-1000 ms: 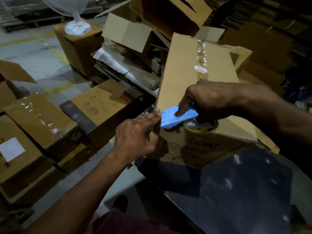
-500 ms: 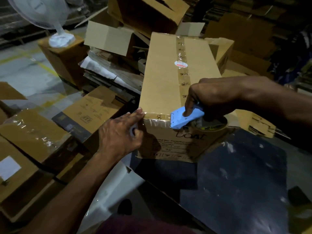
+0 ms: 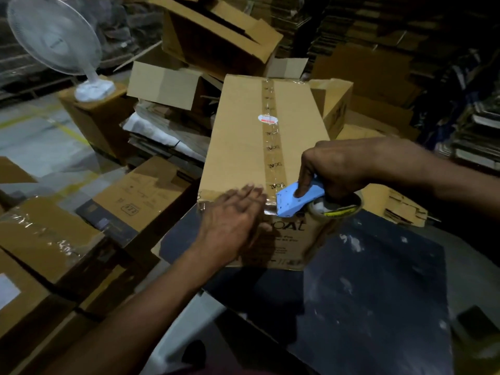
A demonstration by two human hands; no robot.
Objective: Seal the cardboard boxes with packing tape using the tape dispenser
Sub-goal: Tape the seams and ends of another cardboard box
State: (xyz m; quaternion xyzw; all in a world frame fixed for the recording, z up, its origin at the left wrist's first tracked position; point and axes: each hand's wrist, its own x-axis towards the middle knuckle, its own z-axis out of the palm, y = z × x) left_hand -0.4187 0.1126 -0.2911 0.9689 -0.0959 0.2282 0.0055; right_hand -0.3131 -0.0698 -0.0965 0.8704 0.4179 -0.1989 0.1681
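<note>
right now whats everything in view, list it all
cardboard box: one, brown, on the dark table, taped along its top seam
tape dispenser: one, light blue, at the box's near top edge
tape roll: one, clear, on the dispenser
dark table: one, black, under the box
other boxes: many, brown, left and behind
fan: one, white, on a box at far left
left hand: flat on the box's near edge, blurred
right hand: grips the dispenser

Long cardboard box (image 3: 238, 136) on dark table (image 3: 378, 280), taped along top seam. Right hand (image 3: 335, 169) gripping blue tape dispenser (image 3: 295, 200) at near edge; left hand (image 3: 232, 220), fingers straight, flat against near corner. White fan (image 3: 54, 36) far left.
</note>
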